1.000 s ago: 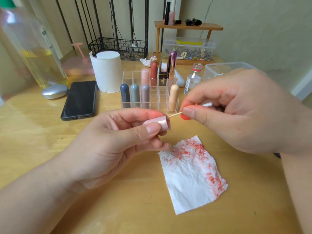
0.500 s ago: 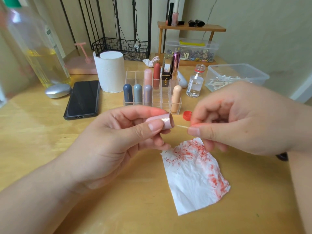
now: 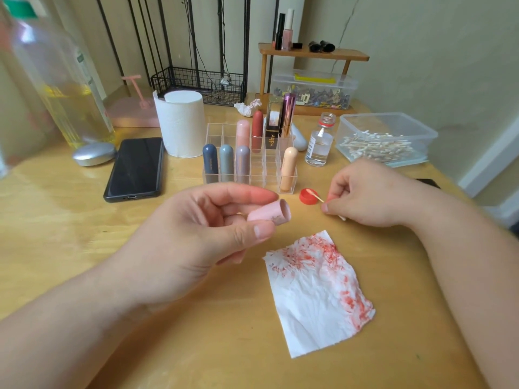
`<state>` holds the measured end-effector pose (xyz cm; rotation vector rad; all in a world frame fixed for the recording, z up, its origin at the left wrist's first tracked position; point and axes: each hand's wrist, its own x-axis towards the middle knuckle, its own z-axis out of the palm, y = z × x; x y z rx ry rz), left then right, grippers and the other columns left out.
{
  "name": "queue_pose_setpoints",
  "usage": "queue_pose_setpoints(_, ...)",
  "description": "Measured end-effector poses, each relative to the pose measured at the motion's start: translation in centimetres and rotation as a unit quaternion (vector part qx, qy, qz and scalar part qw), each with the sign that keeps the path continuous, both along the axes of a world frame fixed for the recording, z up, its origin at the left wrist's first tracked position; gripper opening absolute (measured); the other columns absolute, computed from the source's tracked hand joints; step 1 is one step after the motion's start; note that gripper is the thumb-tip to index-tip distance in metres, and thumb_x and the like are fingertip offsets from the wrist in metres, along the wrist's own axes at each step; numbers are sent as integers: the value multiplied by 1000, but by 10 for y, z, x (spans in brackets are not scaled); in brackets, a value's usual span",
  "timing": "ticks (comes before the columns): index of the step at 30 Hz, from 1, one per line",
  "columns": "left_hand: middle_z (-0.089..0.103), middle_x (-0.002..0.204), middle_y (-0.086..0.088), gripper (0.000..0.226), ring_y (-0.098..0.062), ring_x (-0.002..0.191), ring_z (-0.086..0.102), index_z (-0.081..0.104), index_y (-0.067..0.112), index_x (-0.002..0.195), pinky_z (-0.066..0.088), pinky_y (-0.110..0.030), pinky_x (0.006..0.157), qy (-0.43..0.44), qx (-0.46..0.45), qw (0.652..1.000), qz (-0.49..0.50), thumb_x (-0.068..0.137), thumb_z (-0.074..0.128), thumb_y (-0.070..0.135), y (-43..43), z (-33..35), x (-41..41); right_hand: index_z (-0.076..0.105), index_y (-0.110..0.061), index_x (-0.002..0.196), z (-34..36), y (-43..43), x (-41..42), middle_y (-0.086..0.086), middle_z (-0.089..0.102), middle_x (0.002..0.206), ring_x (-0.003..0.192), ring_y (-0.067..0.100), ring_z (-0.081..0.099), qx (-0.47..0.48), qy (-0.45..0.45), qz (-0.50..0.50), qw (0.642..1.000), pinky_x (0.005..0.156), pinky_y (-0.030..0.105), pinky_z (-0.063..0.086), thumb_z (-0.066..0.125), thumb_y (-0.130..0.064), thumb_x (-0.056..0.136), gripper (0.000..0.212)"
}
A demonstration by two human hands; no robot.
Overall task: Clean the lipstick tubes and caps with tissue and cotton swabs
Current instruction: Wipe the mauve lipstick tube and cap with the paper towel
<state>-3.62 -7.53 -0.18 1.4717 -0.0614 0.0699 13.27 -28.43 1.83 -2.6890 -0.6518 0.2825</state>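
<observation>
left hand (image 3: 196,237) grips pink lipstick cap (image 3: 269,214) mid-air | right hand (image 3: 370,195) pinches cotton swab (image 3: 316,197), tip in red bottle cap (image 3: 304,199) | lipstick cap likely light, rigid, slick: hold barrel, mouth clear

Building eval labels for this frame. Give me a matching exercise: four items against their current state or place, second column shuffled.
Items:
1. pink lipstick cap
2. cotton swab
3. tissue
4. glass bottle

States:
a. flat on the table, smeared red
b. gripped by the left hand
c. upright, uncapped
d. pinched by the right hand, tip in the red lid

Pairs: 1-b, 2-d, 3-a, 4-c
</observation>
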Motion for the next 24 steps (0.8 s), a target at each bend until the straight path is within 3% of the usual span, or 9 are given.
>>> queue_pose_setpoints(5, 71, 84, -11, 24, -13, 56, 42, 78, 16, 101, 36, -17, 47, -1, 4, 1000, -6, 77, 74, 19, -1, 1, 0, 70, -20, 66, -4, 4, 1, -8, 66, 56, 54, 9, 58, -19, 1, -10, 1000, 55, 24, 45, 79, -34, 81, 22)
queue_pose_setpoints(11, 71, 84, -13, 21, -10, 54, 51, 76, 14, 91, 39, -19, 44, 0, 2, 1000, -12, 70, 77, 9, 1, 0, -1, 71, -19, 68, -1, 5, 0, -5, 71, 61, 56, 9, 60, -35, 9, -14, 999, 58, 25, 46, 80, -39, 79, 25)
queue_pose_setpoints(18, 67, 82, -17, 21, -22, 61, 47, 75, 11, 93, 38, -22, 46, -5, 20, 1000, -21, 72, 81, 13, 1, -2, 1, 71, -17, 65, -2, 3, 1, -10, 65, 51, 46, 3, 51, -34, 2, -9, 999, 55, 24, 42, 78, -35, 82, 26)
queue_pose_setpoints(24, 67, 83, -16, 27, -17, 61, 50, 76, 13, 92, 40, -23, 47, -7, 10, 999, -34, 68, 82, 22, 2, -2, 1, 71, -18, 66, 0, 3, 1, -8, 67, 55, 50, 6, 55, -36, 1, -13, 999, 55, 25, 41, 79, -38, 81, 26)
